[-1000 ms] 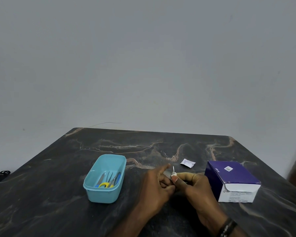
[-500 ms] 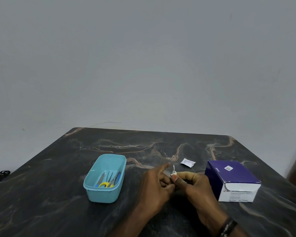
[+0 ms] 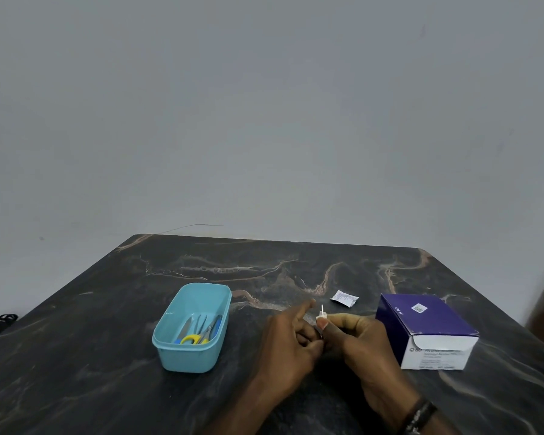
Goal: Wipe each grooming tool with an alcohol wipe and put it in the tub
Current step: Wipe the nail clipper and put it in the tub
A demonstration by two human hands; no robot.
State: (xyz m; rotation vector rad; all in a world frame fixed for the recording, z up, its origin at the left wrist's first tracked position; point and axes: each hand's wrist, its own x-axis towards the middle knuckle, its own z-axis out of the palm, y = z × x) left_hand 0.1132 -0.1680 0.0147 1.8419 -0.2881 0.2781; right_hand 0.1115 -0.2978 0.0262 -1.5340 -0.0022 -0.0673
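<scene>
Looks mostly done tbh. Teal tub [image 3: 170, 356] already has several tools in, yellow-handled scissors [image 3: 191, 339] plus a few thin metal ones. No loose tools visible on marble table [image 3: 76, 356].

Last bit in progress: right hand [image 3: 363, 343] pinched closed on white wipe [image 3: 322, 316] wrapped round thin metal tool [image 3: 321, 308], tip poking up. Left hand [image 3: 291, 343] curled at its lower end, forefinger out, actual hold hidden, can't tell.

Torn wipe sachet [image 3: 344, 298], purple wipe box [image 3: 427, 331] to right.

Single head view; looks forward and down over the table [image 3: 76, 356].
</scene>
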